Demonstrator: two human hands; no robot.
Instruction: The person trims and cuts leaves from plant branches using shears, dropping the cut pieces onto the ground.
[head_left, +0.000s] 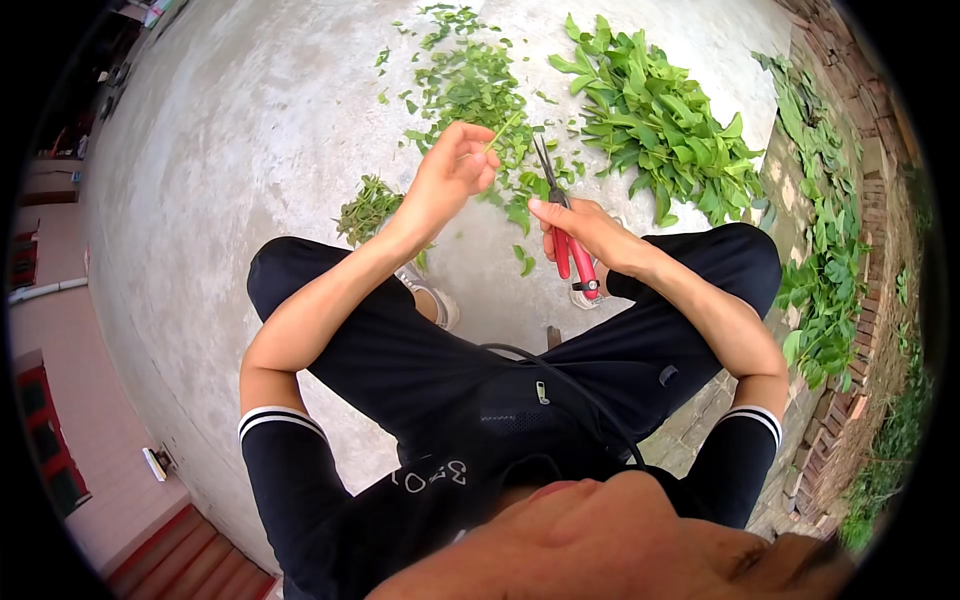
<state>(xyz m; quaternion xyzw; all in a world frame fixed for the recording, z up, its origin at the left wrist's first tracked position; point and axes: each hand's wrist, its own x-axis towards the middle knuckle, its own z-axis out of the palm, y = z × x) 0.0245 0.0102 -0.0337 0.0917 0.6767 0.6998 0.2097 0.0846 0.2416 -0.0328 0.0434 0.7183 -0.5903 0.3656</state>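
Observation:
My left hand (455, 170) pinches a thin green stem (503, 132) between thumb and fingers, its free end pointing up and to the right. My right hand (590, 232) is wrapped round the red handles of the pruning shears (562, 240). The narrow dark blades point away from me, close to the stem's right side but apart from it. Below and beyond both hands, loose cut leaves (465, 85) lie scattered on the concrete. A small heap of stripped stems (370, 208) rests by my left knee.
A large pile of leafy branches (665, 120) lies ahead to the right. More cut greenery (825, 220) runs along a brick edging (872, 230) at far right. My bent knees flank the work area on the concrete floor (200, 170). Red steps (190, 555) show at lower left.

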